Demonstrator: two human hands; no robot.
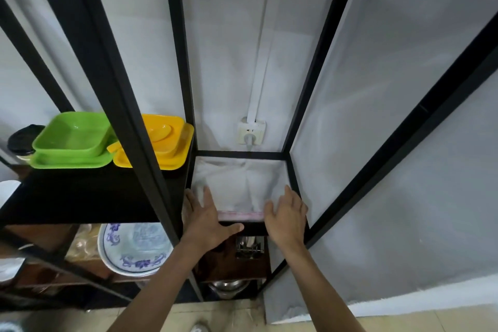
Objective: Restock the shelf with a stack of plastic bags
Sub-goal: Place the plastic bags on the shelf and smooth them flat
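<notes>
A flat stack of clear plastic bags (239,183) with a pink strip along its front edge lies on the narrow black-framed shelf (242,155). My left hand (207,217) rests flat on the stack's front left corner, fingers spread. My right hand (287,213) lies flat on the front right corner, fingers apart. Neither hand grips the stack; both palms press down on its front edge.
Green dishes (72,143) and yellow dishes (159,143) stand on the black shelf to the left. A wall socket (251,132) sits behind the bags. Below are a blue-patterned plate (132,248), a cutlery holder (249,246) and a steel bowl (229,287).
</notes>
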